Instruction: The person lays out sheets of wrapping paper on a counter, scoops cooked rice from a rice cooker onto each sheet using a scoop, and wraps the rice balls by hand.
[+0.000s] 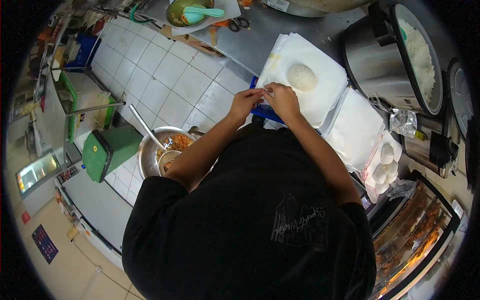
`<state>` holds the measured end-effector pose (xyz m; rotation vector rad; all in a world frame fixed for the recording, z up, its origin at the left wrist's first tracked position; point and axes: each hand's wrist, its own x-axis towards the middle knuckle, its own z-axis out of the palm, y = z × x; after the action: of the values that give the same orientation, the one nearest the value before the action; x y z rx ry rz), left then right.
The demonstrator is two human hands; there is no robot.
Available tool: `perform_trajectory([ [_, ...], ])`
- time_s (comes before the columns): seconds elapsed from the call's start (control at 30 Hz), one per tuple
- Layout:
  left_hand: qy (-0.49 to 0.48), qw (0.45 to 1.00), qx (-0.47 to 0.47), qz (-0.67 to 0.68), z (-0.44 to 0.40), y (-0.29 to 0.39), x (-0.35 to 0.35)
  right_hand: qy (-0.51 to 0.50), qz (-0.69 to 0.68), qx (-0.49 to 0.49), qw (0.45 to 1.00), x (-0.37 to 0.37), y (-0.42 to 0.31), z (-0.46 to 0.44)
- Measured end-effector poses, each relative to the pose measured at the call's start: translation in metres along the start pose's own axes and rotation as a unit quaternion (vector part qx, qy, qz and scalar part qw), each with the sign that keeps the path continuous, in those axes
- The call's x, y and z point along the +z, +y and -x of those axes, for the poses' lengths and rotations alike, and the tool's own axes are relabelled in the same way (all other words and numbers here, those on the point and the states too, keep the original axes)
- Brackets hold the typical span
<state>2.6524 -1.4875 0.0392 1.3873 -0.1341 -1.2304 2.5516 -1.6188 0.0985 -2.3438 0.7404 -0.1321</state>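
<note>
My left hand [244, 105] and my right hand [284, 102] meet fingertip to fingertip, just in front of my body. Both are closed in a pinch; anything between the fingers is too small to make out. They hover by the near left edge of a stack of white paper sheets [280, 57]. A rounded mound of white rice [301, 78] sits on the top sheet, just beyond my right hand. Under the hands, part of a blue object [270, 116] shows. To the right stands a large rice cooker [367, 65] filled with white rice [417, 55].
A second white paper pile [352, 132] and several small white rounded items [385, 172] lie right. A steel bowl [146, 155] of orange-red food with a ladle, and a green bin [112, 150], stand left. Scissors [238, 24] lie ahead; a glowing grill [417, 235] is lower right.
</note>
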Motion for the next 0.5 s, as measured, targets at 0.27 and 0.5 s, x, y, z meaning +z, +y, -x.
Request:
perform_trajectory([
  [0.27,-0.005,1.0,0.012,0.025,0.002,0.008,0.006,0.002,-0.114,0.073,0.991,0.005,0.017,-0.007],
  [0.5,0.001,1.0,-0.001,-0.013,0.0,0.01,0.005,-0.047,-0.243,0.17,0.954,-0.007,0.018,-0.01],
])
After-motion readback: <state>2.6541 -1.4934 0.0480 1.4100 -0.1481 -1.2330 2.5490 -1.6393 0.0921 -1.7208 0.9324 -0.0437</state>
